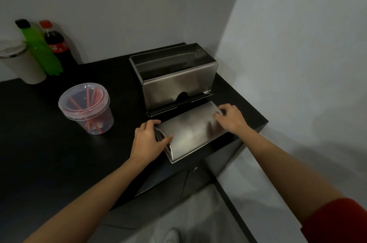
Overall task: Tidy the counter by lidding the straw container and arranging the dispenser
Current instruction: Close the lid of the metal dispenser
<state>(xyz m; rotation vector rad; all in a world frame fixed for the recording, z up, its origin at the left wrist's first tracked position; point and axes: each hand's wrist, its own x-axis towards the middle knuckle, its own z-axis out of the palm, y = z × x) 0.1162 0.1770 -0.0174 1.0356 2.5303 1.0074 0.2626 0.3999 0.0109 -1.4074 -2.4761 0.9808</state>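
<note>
Dispenser (174, 75) lid (190, 131) gripped at both ends — left hand (148, 140), right hand (231, 117) curled on — best lifted level.

Brushed shiny metal dispenser (178, 81), clear plastic straw container (87, 107) — matt black counter (49, 153)

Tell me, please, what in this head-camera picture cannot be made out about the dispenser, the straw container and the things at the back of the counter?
- Dispenser box: its floor is lost in shadow behind the front wall.
- Curved metal cover: the left hand and right hand hide its ends.
- Straw container: the cloudy lid blurs the straws.
- White tumbler: cut off by the left edge.
- Cola bottle: label too small, partly behind the green bottle.
</note>
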